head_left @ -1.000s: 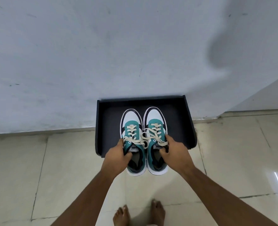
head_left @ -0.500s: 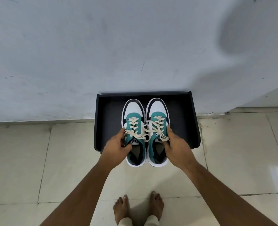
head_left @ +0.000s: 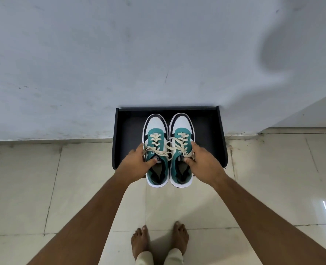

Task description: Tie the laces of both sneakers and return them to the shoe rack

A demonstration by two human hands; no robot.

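Observation:
Two teal, white and black sneakers with cream laces tied in bows sit side by side, toes toward the wall, on the black shoe rack [head_left: 208,134]. Their heels stick out over the rack's front edge. My left hand [head_left: 137,163] grips the collar of the left sneaker [head_left: 155,131], thumb inside the opening. My right hand [head_left: 204,161] holds the right sneaker [head_left: 181,129] the same way, thumb at the tongue. The bows of both laces overlap between the shoes.
The rack stands on a pale tiled floor [head_left: 62,188] against a grey-white wall [head_left: 139,54]. My bare feet [head_left: 158,240] are on the tiles below the rack. A white wall corner [head_left: 311,115] juts out at the right.
Both hands have pushed the sneakers farther back onto the rack, toes nearer the wall. The camera has also shifted slightly.

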